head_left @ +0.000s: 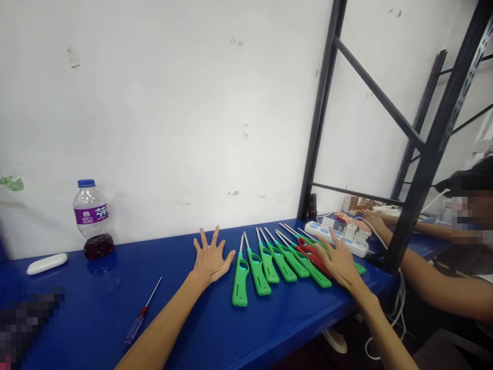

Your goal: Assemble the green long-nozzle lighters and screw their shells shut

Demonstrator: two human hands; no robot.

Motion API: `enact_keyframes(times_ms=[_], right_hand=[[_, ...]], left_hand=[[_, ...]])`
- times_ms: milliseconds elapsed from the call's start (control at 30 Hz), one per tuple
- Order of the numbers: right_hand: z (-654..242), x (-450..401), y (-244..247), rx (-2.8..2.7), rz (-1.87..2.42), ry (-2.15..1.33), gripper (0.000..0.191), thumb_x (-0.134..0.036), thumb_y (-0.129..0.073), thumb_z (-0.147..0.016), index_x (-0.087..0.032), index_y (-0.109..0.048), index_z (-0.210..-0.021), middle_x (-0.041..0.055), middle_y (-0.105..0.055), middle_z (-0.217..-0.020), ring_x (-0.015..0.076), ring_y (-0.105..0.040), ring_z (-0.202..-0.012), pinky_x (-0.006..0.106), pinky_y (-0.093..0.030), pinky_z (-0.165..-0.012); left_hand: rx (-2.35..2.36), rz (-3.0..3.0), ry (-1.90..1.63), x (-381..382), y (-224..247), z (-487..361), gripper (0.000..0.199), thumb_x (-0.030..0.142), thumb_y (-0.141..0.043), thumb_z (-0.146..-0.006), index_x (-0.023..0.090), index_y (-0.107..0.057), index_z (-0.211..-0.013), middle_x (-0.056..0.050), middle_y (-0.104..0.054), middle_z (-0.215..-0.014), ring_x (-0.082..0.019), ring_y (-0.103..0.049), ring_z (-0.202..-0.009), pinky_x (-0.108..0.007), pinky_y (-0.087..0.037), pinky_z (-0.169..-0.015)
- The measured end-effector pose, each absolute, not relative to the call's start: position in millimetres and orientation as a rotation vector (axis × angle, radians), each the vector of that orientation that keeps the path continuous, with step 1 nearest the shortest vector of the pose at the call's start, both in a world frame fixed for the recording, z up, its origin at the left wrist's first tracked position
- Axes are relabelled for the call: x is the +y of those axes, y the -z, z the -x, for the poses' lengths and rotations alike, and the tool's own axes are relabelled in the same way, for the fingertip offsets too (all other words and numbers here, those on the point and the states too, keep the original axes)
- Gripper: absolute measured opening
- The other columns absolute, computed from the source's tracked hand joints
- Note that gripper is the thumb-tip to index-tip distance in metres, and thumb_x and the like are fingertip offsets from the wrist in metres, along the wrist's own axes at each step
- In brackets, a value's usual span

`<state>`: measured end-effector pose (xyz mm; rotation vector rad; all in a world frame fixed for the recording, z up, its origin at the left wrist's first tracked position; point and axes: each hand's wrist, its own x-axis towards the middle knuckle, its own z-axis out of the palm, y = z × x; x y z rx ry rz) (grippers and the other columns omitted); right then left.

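Observation:
My left hand (210,258) lies with fingers spread on the blue table (192,329), just left of a row of long-nosed gas lighters, and holds nothing. The nearest green lighter (240,282) has its metal tube pointing to the wall, as do several others beside it. At the row's right end, my right hand (339,259) is over the lighters with its fingers apart. A red lighter (314,256) and part of another green one show by its fingers. Whether the right palm touches them is hidden.
Left of my forearm lies a screwdriver (137,325). A bottle with dark drink (92,218) and a white case (46,263) stand near the wall. A power strip (358,245) lies beside the black rack post (412,205). Another person's arm (431,277) is beyond it.

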<state>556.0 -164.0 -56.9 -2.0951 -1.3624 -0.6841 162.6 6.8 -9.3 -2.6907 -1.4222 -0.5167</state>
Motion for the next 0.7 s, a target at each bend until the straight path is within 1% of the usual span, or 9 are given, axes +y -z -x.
enact_keyframes(times_ms=[33,67,100,167,233,367,467,600,700], right_hand=[[-557,-164,58,-1.343,2.100,0.684,0.059,-0.060,-0.028,-0.106,-0.031,-0.058,-0.148,0.0056,-0.021,-0.174,0.0428,-0.031,-0.154,0.068,-0.032,-0.119],[-557,-164,58,-1.325,2.104,0.684,0.059,-0.060,-0.029,-0.105,-0.031,-0.058,-0.148,0.0059,-0.022,-0.174,0.0432,-0.031,-0.154,0.068,-0.033,-0.118],[-558,-164,59,-1.310,2.107,0.684,0.059,-0.060,-0.029,-0.105,-0.031,-0.059,-0.147,0.0063,-0.023,-0.174,0.0434,-0.031,-0.153,0.068,-0.034,-0.117],[-560,-165,60,-1.284,2.110,0.685,0.059,-0.059,-0.028,-0.105,-0.030,-0.061,-0.145,0.0068,-0.025,-0.173,0.0435,-0.032,-0.153,0.068,-0.034,-0.117],[-561,-165,60,-1.263,2.111,0.688,0.059,-0.059,-0.028,-0.105,-0.029,-0.064,-0.141,0.0072,-0.028,-0.172,0.0432,-0.032,-0.153,0.068,-0.034,-0.117],[-562,-166,62,-1.256,2.100,0.691,0.058,-0.060,-0.031,-0.103,-0.029,-0.069,-0.133,0.0068,-0.033,-0.170,0.0416,-0.034,-0.152,0.064,-0.035,-0.118],[-563,-166,64,-1.257,2.078,0.690,0.057,-0.061,-0.033,-0.101,-0.030,-0.073,-0.124,0.0068,-0.045,-0.163,0.0400,-0.038,-0.150,0.061,-0.036,-0.117],[-562,-170,56,-1.189,2.029,0.694,0.062,-0.064,-0.031,-0.096,-0.024,-0.077,-0.113,0.0158,-0.059,-0.148,0.0413,-0.046,-0.143,0.061,-0.040,-0.114],[-551,-174,39,-1.082,1.968,0.699,0.069,-0.066,-0.026,-0.094,-0.019,-0.076,-0.107,0.0222,-0.067,-0.131,0.0445,-0.055,-0.132,0.062,-0.043,-0.109]], left_hand=[[-1.389,2.699,0.533,3,6,-163,0.060,0.059,-0.036,-0.104,0.020,-0.069,-0.135,-0.008,-0.019,-0.175,-0.054,-0.002,-0.156,-0.072,-0.016,-0.121],[-1.363,2.707,0.545,-1,3,-163,0.053,0.055,-0.039,-0.106,0.020,-0.071,-0.130,-0.010,-0.028,-0.172,-0.050,-0.012,-0.157,-0.069,-0.021,-0.121],[-1.347,2.717,0.550,-5,0,-165,0.046,0.052,-0.044,-0.106,0.019,-0.071,-0.127,-0.012,-0.039,-0.165,-0.045,-0.027,-0.153,-0.066,-0.029,-0.119],[-1.336,2.751,0.531,-13,-3,-171,0.037,0.045,-0.058,-0.104,0.018,-0.066,-0.128,-0.013,-0.058,-0.146,-0.034,-0.055,-0.134,-0.058,-0.045,-0.110],[-1.346,2.799,0.486,-18,-4,-178,0.037,0.039,-0.066,-0.101,0.018,-0.063,-0.131,-0.011,-0.064,-0.135,-0.028,-0.065,-0.117,-0.052,-0.055,-0.099],[-1.461,2.889,0.391,-21,-2,-188,0.035,0.036,-0.066,-0.101,0.018,-0.063,-0.130,-0.010,-0.066,-0.130,-0.026,-0.068,-0.109,-0.047,-0.059,-0.092],[-1.587,2.927,0.372,-18,-2,-187,0.034,0.036,-0.067,-0.101,0.018,-0.063,-0.130,-0.010,-0.066,-0.130,-0.026,-0.068,-0.109,-0.046,-0.060,-0.091],[-1.761,2.946,0.450,-15,-8,-180,0.035,0.035,-0.068,-0.100,0.018,-0.063,-0.131,-0.010,-0.065,-0.131,-0.026,-0.068,-0.111,-0.046,-0.059,-0.092],[-1.861,2.966,0.582,-11,-20,-172,0.036,0.035,-0.069,-0.100,0.018,-0.063,-0.131,-0.010,-0.065,-0.131,-0.027,-0.068,-0.111,-0.046,-0.059,-0.092]])
